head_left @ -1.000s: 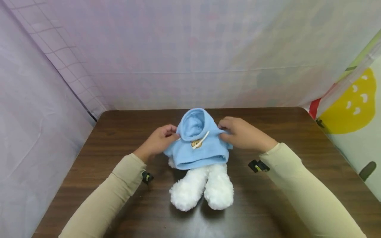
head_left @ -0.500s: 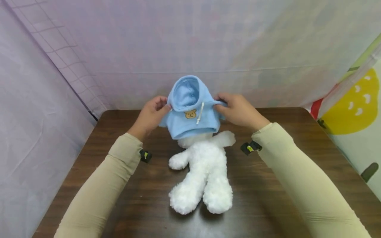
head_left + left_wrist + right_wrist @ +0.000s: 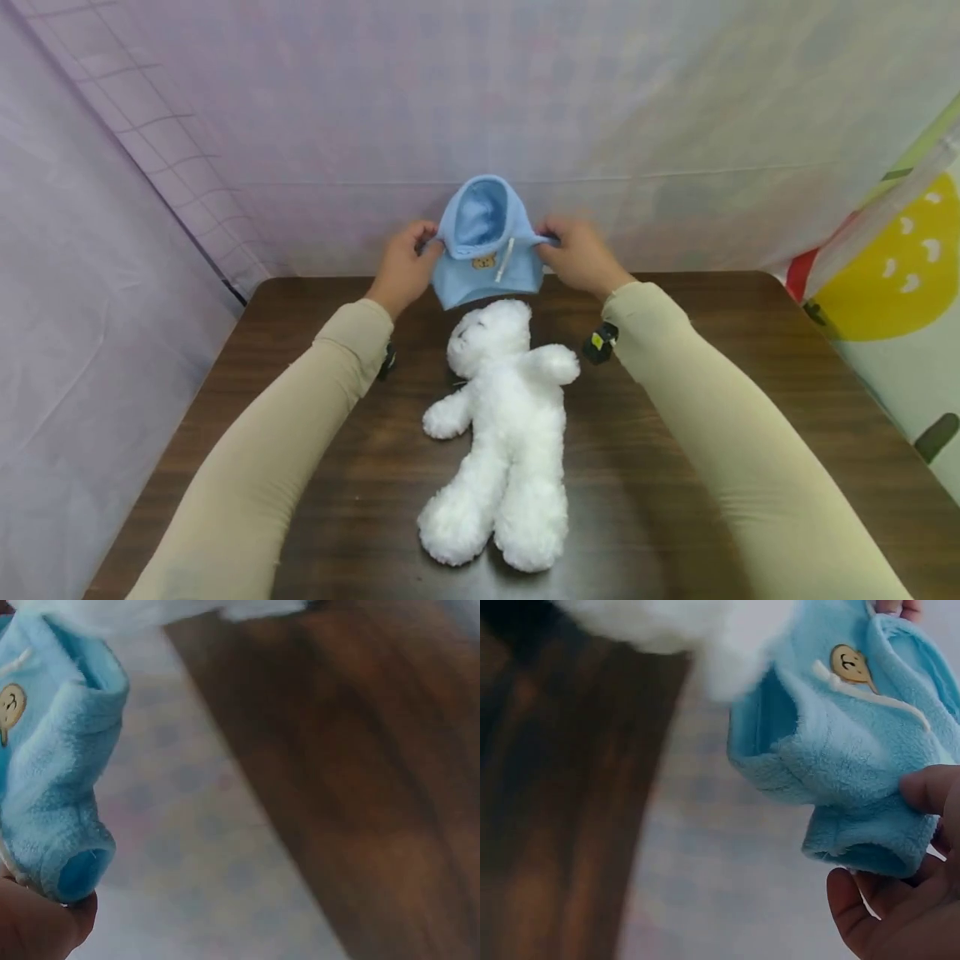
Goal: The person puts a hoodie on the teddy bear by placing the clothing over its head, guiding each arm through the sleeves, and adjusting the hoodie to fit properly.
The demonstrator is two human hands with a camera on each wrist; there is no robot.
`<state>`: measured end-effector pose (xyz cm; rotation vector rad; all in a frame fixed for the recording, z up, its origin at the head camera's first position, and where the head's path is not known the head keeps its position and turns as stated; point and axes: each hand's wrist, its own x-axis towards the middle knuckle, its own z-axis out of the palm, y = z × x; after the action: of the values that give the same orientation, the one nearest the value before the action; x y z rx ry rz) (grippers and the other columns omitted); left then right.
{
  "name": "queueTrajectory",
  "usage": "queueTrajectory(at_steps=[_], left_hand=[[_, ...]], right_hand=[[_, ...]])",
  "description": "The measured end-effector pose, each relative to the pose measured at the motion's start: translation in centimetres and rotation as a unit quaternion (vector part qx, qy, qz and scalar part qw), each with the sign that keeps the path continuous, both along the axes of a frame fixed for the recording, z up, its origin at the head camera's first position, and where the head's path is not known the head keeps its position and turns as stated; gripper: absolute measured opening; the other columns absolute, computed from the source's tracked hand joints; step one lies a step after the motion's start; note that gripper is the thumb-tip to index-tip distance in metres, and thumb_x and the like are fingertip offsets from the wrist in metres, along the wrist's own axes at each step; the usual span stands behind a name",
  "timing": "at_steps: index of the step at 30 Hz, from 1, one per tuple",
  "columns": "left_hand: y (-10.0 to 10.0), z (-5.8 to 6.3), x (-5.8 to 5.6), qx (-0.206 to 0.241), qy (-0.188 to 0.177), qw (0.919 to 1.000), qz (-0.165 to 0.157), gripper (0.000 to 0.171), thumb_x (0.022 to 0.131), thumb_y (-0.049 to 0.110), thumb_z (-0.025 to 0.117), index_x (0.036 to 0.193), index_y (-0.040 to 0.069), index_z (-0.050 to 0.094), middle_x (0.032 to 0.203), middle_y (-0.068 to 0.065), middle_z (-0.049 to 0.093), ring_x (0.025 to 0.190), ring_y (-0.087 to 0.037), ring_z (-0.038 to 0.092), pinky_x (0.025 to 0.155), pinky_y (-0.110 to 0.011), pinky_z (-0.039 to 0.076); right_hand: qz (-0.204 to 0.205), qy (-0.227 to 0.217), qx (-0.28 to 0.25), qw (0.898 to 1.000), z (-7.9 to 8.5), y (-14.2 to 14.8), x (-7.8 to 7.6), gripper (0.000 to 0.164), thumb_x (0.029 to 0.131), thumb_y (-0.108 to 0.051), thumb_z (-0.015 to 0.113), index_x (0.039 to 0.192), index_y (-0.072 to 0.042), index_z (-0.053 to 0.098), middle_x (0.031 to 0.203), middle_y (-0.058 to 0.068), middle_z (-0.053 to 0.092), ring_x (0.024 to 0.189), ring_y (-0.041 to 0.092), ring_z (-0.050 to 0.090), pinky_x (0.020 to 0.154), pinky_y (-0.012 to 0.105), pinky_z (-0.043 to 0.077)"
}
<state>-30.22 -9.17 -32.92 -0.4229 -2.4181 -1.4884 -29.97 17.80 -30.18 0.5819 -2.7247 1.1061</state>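
A small light-blue hoodie (image 3: 487, 279) with a bear-face patch and white drawstrings hangs near the table's far edge. My left hand (image 3: 408, 265) pinches it at one shoulder. On the other side my right hand (image 3: 581, 252) grips it by the sleeve, thumb on top, as the right wrist view shows. The hood opening faces up toward me and the hem points at the stuffed toy. That white plush toy (image 3: 517, 417) lies bare on the table below the hoodie, head away from me and turned left, arms spread. In the left wrist view one sleeve opening of the hoodie (image 3: 60, 772) shows beside my fingers.
The dark wooden table (image 3: 675, 467) ends in front of a pale checked curtain (image 3: 480, 92). Another white curtain (image 3: 90, 275) closes off the left side. At the right hangs a cloth with a yellow print (image 3: 892, 267).
Both hands have lifted the hoodie up and away off the plush toy, whose body, arms and head are now uncovered. The toy has shifted slightly toward me.
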Motion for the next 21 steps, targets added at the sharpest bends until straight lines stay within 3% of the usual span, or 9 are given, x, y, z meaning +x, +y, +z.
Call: queueTrajectory(at_steps=[4, 8, 11, 13, 16, 18, 21], left_hand=[[1.1, -2.8, 0.1, -0.073, 0.023, 0.9970, 0.010, 0.023, 0.099, 0.012, 0.057, 0.117, 0.002, 0.067, 0.118, -0.014, 0.066, 0.109, -0.026, 0.060, 0.095, -0.039, 0.045], [2.1, -5.1, 0.8, -0.177, 0.053, 0.9821, 0.038, 0.025, 0.098, 0.011, 0.060, 0.121, 0.003, 0.067, 0.123, -0.014, 0.065, 0.117, -0.031, 0.058, 0.100, -0.043, 0.043], [2.6, -6.1, 1.3, -0.226, 0.019, 0.9719, 0.064, 0.034, 0.098, 0.013, 0.061, 0.131, 0.005, 0.061, 0.131, -0.017, 0.058, 0.122, -0.035, 0.051, 0.100, -0.048, 0.041], [2.7, -6.4, 1.6, -0.248, -0.009, 0.9666, 0.063, 0.041, 0.097, 0.014, 0.062, 0.137, 0.006, 0.056, 0.134, -0.018, 0.053, 0.124, -0.036, 0.048, 0.098, -0.050, 0.042], [2.4, -6.5, 1.9, -0.269, -0.040, 0.9621, 0.011, 0.040, 0.097, 0.013, 0.064, 0.135, 0.003, 0.057, 0.130, -0.019, 0.053, 0.119, -0.035, 0.049, 0.095, -0.046, 0.045], [2.0, -6.4, 1.9, -0.273, -0.057, 0.9596, -0.035, 0.034, 0.097, 0.010, 0.063, 0.130, 0.002, 0.060, 0.125, -0.017, 0.057, 0.116, -0.032, 0.053, 0.094, -0.043, 0.047], [1.3, -6.6, 1.8, -0.274, -0.098, 0.9527, -0.086, 0.030, 0.098, 0.008, 0.060, 0.128, 0.001, 0.062, 0.124, -0.016, 0.061, 0.117, -0.030, 0.056, 0.098, -0.041, 0.046]], right_hand=[[-0.008, -0.011, 0.025, 1.000, -3.0, 0.3, -0.7, 0.014, 0.096, -0.010, 0.058, 0.099, 0.000, 0.067, 0.084, 0.010, 0.061, 0.075, 0.024, 0.052, 0.067, 0.034, 0.041], [-0.011, -0.047, 0.031, 0.998, -5.2, 0.3, -1.0, 0.015, 0.096, -0.010, 0.057, 0.101, 0.001, 0.066, 0.088, 0.013, 0.062, 0.079, 0.027, 0.054, 0.072, 0.038, 0.044], [-0.013, -0.104, 0.050, 0.993, -6.4, 0.4, -1.0, 0.026, 0.099, -0.013, 0.056, 0.118, 0.004, 0.062, 0.112, 0.020, 0.063, 0.100, 0.033, 0.058, 0.085, 0.045, 0.047], [-0.016, -0.130, 0.079, 0.988, -6.9, 0.6, -0.9, 0.036, 0.100, -0.014, 0.054, 0.130, 0.006, 0.056, 0.128, 0.024, 0.057, 0.116, 0.038, 0.054, 0.096, 0.049, 0.044], [-0.026, -0.126, 0.110, 0.986, -7.5, 0.9, -0.6, 0.041, 0.100, -0.014, 0.055, 0.136, 0.006, 0.051, 0.136, 0.026, 0.052, 0.124, 0.040, 0.050, 0.101, 0.052, 0.042], [-0.018, -0.096, 0.112, 0.989, -7.9, 1.1, -0.5, 0.035, 0.099, -0.012, 0.056, 0.129, 0.005, 0.057, 0.127, 0.024, 0.058, 0.116, 0.038, 0.055, 0.096, 0.051, 0.045], [0.027, -0.071, 0.120, 0.990, -8.5, 1.2, -0.3, 0.023, 0.097, -0.013, 0.060, 0.116, 0.001, 0.064, 0.111, 0.017, 0.066, 0.102, 0.032, 0.061, 0.088, 0.048, 0.049]])
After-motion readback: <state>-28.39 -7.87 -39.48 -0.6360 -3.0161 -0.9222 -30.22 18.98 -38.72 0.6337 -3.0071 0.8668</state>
